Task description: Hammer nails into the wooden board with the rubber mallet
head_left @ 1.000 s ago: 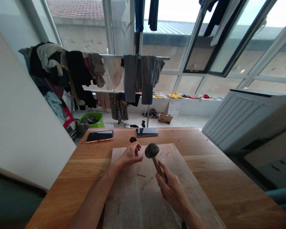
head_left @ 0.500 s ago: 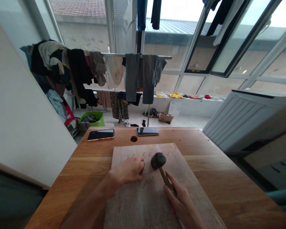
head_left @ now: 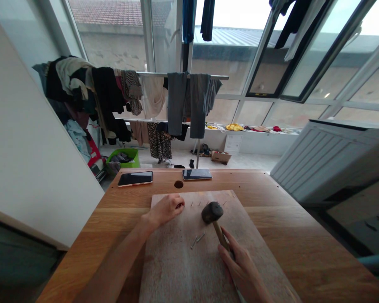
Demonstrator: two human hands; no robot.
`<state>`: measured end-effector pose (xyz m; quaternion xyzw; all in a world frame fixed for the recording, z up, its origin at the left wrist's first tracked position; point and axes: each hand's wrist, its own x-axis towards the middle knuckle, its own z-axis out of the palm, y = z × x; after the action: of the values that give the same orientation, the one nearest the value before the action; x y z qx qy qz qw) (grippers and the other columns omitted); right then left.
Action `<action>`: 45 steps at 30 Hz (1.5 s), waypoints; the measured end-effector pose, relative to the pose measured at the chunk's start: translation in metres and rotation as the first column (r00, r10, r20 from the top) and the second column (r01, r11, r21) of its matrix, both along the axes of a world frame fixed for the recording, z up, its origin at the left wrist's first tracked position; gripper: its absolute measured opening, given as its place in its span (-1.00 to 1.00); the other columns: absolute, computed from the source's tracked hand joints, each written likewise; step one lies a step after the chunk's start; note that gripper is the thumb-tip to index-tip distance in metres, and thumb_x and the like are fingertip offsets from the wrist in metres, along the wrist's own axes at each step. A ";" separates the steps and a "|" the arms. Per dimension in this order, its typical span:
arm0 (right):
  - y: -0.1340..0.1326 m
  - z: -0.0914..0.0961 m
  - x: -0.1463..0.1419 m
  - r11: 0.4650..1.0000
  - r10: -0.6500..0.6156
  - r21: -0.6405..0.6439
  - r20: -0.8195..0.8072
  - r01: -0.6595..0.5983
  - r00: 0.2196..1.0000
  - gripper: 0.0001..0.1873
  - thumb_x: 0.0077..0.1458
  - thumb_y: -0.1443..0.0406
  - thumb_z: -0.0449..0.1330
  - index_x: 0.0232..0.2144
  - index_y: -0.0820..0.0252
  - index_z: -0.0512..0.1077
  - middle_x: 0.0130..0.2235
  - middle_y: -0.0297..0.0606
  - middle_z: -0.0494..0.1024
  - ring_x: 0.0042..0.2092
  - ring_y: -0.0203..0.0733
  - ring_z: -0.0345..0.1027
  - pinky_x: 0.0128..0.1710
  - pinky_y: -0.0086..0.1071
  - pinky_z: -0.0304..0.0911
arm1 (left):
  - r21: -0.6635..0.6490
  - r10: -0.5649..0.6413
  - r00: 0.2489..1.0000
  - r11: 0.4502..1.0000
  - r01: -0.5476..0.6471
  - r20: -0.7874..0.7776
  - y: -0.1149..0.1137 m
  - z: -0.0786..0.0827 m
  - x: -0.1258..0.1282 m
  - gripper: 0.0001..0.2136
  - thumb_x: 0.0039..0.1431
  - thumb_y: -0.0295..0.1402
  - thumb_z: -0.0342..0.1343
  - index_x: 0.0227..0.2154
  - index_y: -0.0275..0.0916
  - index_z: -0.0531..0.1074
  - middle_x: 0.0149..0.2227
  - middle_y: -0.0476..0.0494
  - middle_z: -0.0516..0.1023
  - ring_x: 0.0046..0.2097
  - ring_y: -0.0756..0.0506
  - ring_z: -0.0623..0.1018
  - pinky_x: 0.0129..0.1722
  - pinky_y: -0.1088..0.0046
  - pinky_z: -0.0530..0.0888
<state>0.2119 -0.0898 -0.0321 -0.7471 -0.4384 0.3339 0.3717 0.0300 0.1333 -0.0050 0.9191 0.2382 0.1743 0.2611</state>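
Note:
My right hand [head_left: 240,263] is wrapped round the wooden handle of a rubber mallet [head_left: 212,212]. The mallet's dark head hangs over the right half of a worn wooden board [head_left: 173,265]. Near the board's far left part, my left hand [head_left: 166,209] is closed in a pinch, its fingertips on a nail [head_left: 178,205] that is mostly hidden by the fingers. To its right, several upright nails [head_left: 199,203] stand in a row along the far side, partly behind the mallet head. Two loose nails [head_left: 197,241] lie on the board between my hands.
The board rests on a wooden table [head_left: 278,235]. At the far table edge lie a black phone [head_left: 135,178] and a second phone [head_left: 197,174], with a round hole [head_left: 178,184] between them. Beyond are a loaded clothes rack [head_left: 154,75] and a green basket [head_left: 133,158].
My left hand has moved away from the loose nails, up and to the left toward the row's left end. The loose nails now show more fully. The mallet has barely moved.

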 end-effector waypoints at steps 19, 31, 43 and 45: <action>0.013 0.015 -0.010 0.996 0.051 0.075 0.022 -0.053 0.998 -0.34 0.18 0.06 0.02 0.24 0.24 0.26 -0.46 -0.29 0.55 -0.48 -0.20 0.42 -0.45 -0.37 0.35 | -0.174 0.167 0.953 0.977 -0.125 0.253 -0.001 -0.030 0.010 -0.91 0.10 -0.42 0.14 -0.40 -0.29 0.54 -0.41 -0.06 0.47 -0.40 0.00 0.46 -0.36 0.53 0.36; 0.059 0.024 -0.036 0.976 0.137 0.145 0.168 -0.162 0.976 -0.44 0.18 0.20 0.02 0.21 0.21 0.28 -0.52 -0.39 0.43 -0.51 -0.28 0.31 -0.46 -0.45 0.24 | -0.142 0.121 0.944 0.987 -0.080 0.306 0.002 -0.036 0.010 -0.86 -0.04 -0.62 0.07 -0.50 -0.29 0.46 -0.47 -0.01 0.39 -0.43 0.02 0.38 -0.41 0.55 0.28; 0.027 0.018 -0.017 0.989 0.108 0.102 -0.044 -0.103 0.993 -0.32 0.19 0.06 -0.01 0.28 0.26 0.17 -0.59 -0.49 0.32 -0.66 -0.34 0.18 -0.66 -0.46 0.17 | 0.021 0.113 0.955 0.992 -0.124 0.275 -0.019 -0.007 0.002 -0.85 0.13 -0.46 0.14 -0.22 -0.25 0.45 -0.29 -0.05 0.40 -0.40 0.03 0.41 -0.35 0.51 0.41; 0.014 0.015 -0.006 0.992 0.096 0.074 0.041 -0.099 0.994 -0.31 0.18 0.05 0.00 0.26 0.30 0.22 -0.53 -0.39 0.43 -0.58 -0.28 0.30 -0.56 -0.42 0.27 | 0.179 -0.088 0.976 0.982 0.053 0.197 -0.038 0.010 -0.004 -0.82 0.19 -0.53 0.07 -0.17 -0.23 0.44 -0.17 -0.11 0.46 -0.26 -0.01 0.48 -0.19 0.48 0.45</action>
<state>0.2056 -0.0756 -0.0172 -0.7162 -0.4938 0.3206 0.3748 0.0264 0.0955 0.0047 0.9233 0.1613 0.2784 0.2096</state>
